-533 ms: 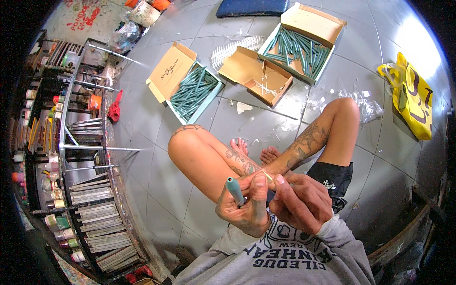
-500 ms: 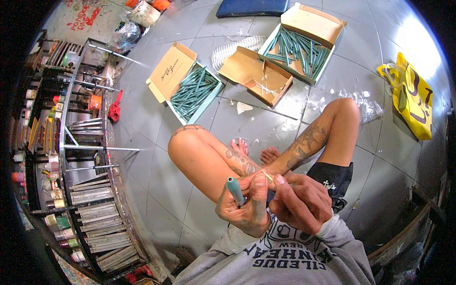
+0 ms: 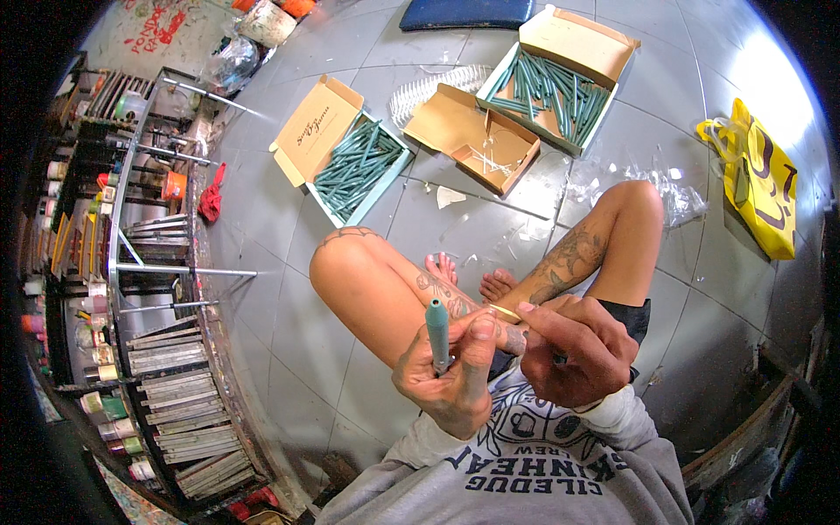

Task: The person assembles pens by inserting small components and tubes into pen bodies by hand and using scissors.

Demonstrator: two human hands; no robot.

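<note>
My left hand (image 3: 448,376) is closed round a green pen barrel (image 3: 437,337), which stands nearly upright with a small hole showing in its top end. A thin pale-yellow stick (image 3: 503,311), perhaps a refill, lies between the fingertips of both hands. Its right end meets the index fingertip of my right hand (image 3: 582,350), whose fingers are curled together. The stick's other end comes close to my left fingers; whether they grip it I cannot tell. Beyond my knees, one open box (image 3: 398,171) holds many similar green barrels, and a brown box (image 3: 516,179) holds a few thin white sticks.
Another open box (image 3: 591,131) of green barrels stands farther back. Clear plastic scraps (image 3: 678,197) lie beside my right knee, near a yellow bag (image 3: 757,184). A metal-framed shelf (image 3: 118,227) with jars and stacked frames runs along the left. A dark blue pad (image 3: 464,13) lies at the back.
The green barrel has tilted more upright in my left hand. My right hand has shifted slightly right, and the thin stick has moved a little right and farther away.
</note>
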